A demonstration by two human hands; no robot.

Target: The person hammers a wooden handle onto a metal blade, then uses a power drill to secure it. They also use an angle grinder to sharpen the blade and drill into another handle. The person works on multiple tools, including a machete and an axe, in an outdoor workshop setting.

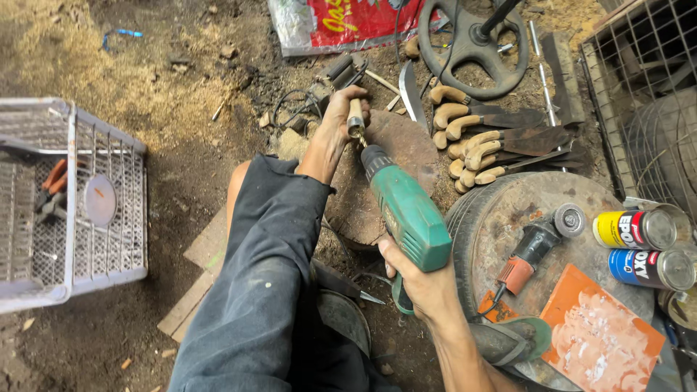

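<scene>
I'm over a dirt floor (167,181), with a white wire crate (72,196) off to one side and a round metal drum top (523,196) to the other. Centre frame, my right hand (425,287) is wrapped tight round the green drill (406,214). Its bit meets a wooden handle (356,116) that my left hand (341,120) clamps upright on the rusty disc (396,156). We're boring the handle, I'd say; next calls for steady, straight pressure.

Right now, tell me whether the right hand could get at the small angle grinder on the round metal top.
Probably yes, once freed. The right hand grips the green drill, so it is occupied. The angle grinder lies uncovered just beside it on the round metal top, with nothing between them.
</scene>
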